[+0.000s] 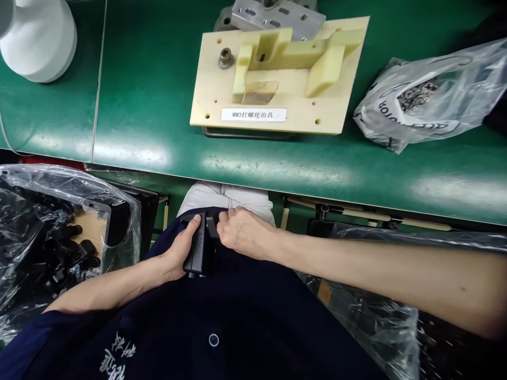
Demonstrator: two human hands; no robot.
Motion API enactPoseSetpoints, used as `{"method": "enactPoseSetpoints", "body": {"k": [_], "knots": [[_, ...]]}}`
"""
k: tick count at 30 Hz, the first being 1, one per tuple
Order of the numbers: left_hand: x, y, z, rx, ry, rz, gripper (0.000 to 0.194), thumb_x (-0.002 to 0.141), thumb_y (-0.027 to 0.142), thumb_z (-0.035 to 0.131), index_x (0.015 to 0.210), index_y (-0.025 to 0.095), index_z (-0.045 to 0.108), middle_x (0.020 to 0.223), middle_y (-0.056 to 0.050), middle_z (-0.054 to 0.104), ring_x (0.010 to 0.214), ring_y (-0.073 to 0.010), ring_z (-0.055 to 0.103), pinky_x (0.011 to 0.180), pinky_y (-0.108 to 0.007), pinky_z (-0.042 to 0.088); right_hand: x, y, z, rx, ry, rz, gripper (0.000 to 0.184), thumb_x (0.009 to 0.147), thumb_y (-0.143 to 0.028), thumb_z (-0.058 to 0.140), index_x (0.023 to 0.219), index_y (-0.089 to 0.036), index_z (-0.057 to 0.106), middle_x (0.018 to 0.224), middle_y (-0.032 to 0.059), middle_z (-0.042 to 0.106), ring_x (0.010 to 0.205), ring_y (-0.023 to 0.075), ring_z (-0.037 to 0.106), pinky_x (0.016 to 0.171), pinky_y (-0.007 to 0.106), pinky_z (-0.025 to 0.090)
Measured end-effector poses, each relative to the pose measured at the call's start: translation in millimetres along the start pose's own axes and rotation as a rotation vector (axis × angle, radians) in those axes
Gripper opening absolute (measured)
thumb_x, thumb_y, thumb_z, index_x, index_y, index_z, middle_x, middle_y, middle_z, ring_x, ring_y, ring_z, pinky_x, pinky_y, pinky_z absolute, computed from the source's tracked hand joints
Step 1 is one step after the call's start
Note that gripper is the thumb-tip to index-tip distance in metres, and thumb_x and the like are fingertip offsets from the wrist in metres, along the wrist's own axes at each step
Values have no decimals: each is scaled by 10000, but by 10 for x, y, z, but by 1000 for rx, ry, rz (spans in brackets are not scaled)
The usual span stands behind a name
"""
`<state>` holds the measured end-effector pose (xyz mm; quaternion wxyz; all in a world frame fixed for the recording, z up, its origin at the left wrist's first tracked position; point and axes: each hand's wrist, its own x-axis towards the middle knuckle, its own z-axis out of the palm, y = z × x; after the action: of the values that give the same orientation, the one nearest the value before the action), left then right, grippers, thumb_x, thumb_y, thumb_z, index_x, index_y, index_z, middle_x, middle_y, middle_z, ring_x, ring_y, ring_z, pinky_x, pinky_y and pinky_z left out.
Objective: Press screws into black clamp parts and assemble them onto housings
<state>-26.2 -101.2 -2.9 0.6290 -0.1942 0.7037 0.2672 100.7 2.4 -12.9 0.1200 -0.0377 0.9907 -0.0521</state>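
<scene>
Close to my body, my left hand (180, 248) is wrapped round a black plastic housing (195, 253), its thumb lying along the upper end. Faint raised lettering marks the housing's face. My right hand (243, 232) is closed in a fist at the housing's upper right. Against its curled fingers sits a smaller black plastic part (213, 228), beside the housing. Whether the two black pieces are joined cannot be seen, and the right fingertips are hidden.
A cream fixture plate (293, 117) with a label lies on the green workbench (158, 105), below a slotted metal bracket (277, 18). Right of it is a plastic bag of small metal parts (420, 100). Plastic-lined bins (122, 211) flank me; the left holds black parts. A white round object (43, 42) stands upper left.
</scene>
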Motion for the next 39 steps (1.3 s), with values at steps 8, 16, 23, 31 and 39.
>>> {"method": "enactPoseSetpoints", "body": {"k": [8,16,23,31,39], "knots": [[38,62,-65,38,-27,23,442,830,588,588,757,155,637,568,-24,603,463,-141,554,457,-245,439,63,-44,-67,-117,79,-9,191,749,8,524,644,-126,613,584,65,555,535,175,496,472,292,300],[47,243,-74,117,12,793,449,697,587,722,738,147,645,693,-11,650,683,-148,585,630,-229,462,-94,74,-35,350,455,249,98,839,-199,567,799,-122,612,772,75,613,633,171,562,526,285,458],[44,248,-71,193,-114,674,505,748,629,650,787,126,680,759,-40,689,714,-167,611,672,-253,471,-115,-83,135,704,949,362,219,882,-294,653,1029,-143,590,860,68,663,707,152,646,601,255,560],[-21,143,-103,129,-95,489,618,681,716,659,797,111,698,594,-9,607,541,-123,515,553,-241,420,52,-59,238,998,972,480,348,839,-334,692,1125,-173,576,906,59,677,792,180,658,749,319,571],[2,189,-96,22,34,697,615,661,710,677,824,118,687,623,-11,618,605,-147,557,573,-248,446,1,-165,327,1672,715,591,626,857,-502,631,1353,-195,401,1070,101,622,741,161,629,671,315,545]]}}
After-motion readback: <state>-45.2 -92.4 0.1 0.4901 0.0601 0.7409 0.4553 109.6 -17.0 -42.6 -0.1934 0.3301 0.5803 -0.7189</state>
